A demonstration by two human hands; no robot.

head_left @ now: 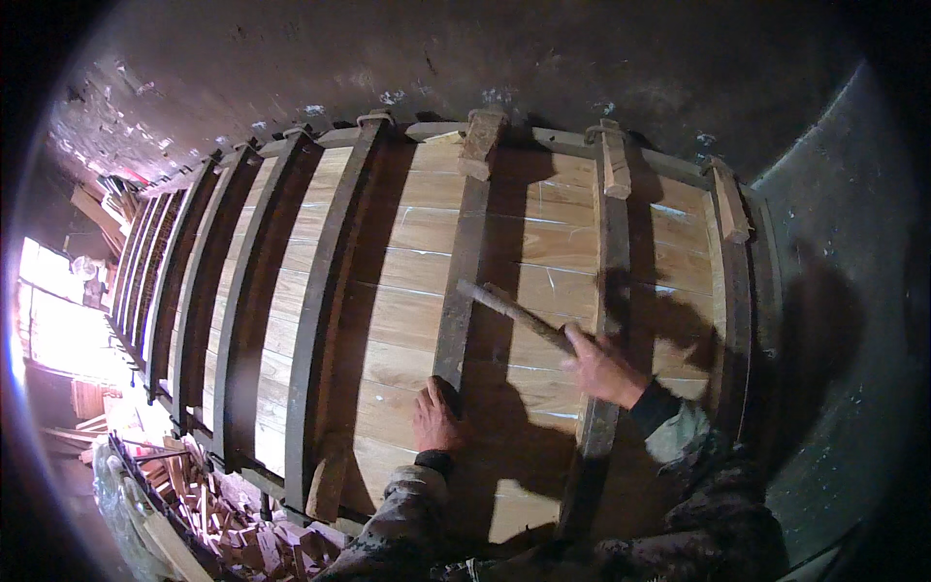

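A large wooden barrel (407, 281) of pale staves fills the view, bound by several dark metal hoops. My right hand (603, 367) is closed on the handle of a hammer (512, 310), whose head touches a middle hoop (461, 272). My left hand (436, 417) rests flat on the staves, fingertips against the lower part of that same hoop. Wooden blocks (482, 141) are wedged under the hoops along the barrel's far rim.
A heap of small wood offcuts (208, 504) lies at the lower left beside a sack. A dark wall (436, 58) stands behind the barrel, and a grey curved surface (844, 291) rises on the right. Bright daylight comes from an opening (53, 310) at far left.
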